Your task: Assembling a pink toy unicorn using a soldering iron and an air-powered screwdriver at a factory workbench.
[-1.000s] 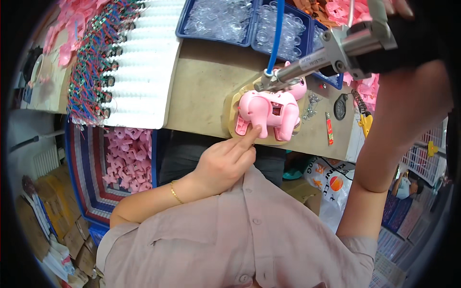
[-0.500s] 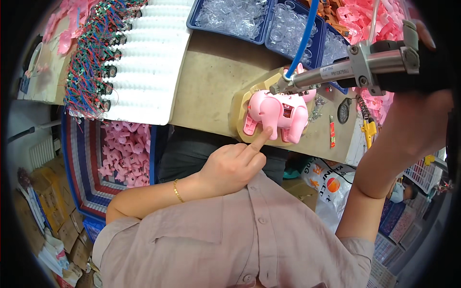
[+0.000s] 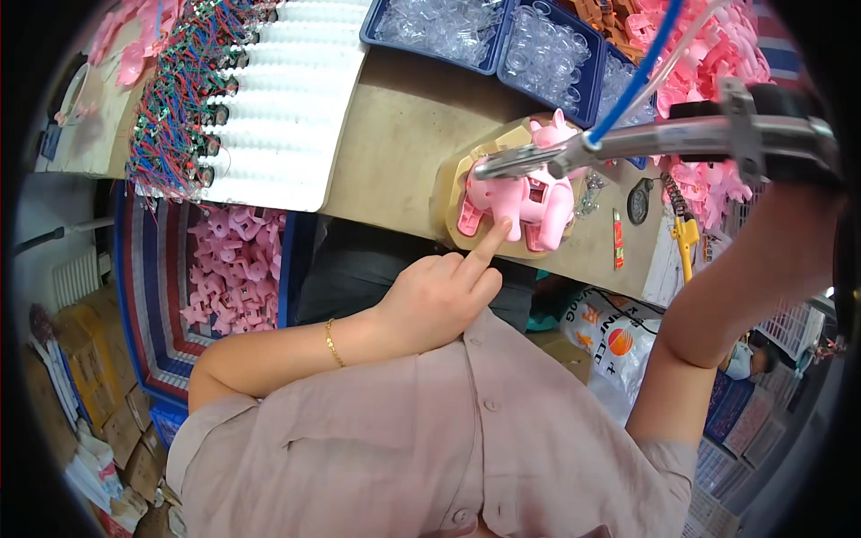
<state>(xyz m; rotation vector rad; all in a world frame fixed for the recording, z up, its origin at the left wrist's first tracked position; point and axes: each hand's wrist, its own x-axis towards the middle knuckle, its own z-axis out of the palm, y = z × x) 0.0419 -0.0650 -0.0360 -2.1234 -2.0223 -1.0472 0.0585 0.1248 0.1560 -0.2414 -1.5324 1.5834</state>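
A pink animal-shaped toy body (image 3: 558, 215), with short legs and openings in it, rests in a tan holder (image 3: 446, 193) on the bench. My left hand (image 3: 439, 296) has its index finger stretched out onto one of the toy's legs; its other fingers are loosely curled and hold nothing. At the upper right, my right hand (image 3: 812, 134), dark and mostly hidden, grips a long metal power screwdriver (image 3: 668, 139) with a blue hose. The screwdriver's tip lies over the left end of the toy; whether it touches is unclear.
Blue trays (image 3: 547, 67) of clear plastic parts stand at the back, beside heaped pink parts (image 3: 700, 54). Wired components lie along a white ribbed tray (image 3: 287, 108). More pink pieces fill a striped bin (image 3: 157, 296). A yellow-handled tool (image 3: 685, 238) sits right of the toy.
The screwdriver has swung left and lower, its tip passing from the toy's middle to its left end. My left fingertip stays on the leg. The whole view has shifted slightly.
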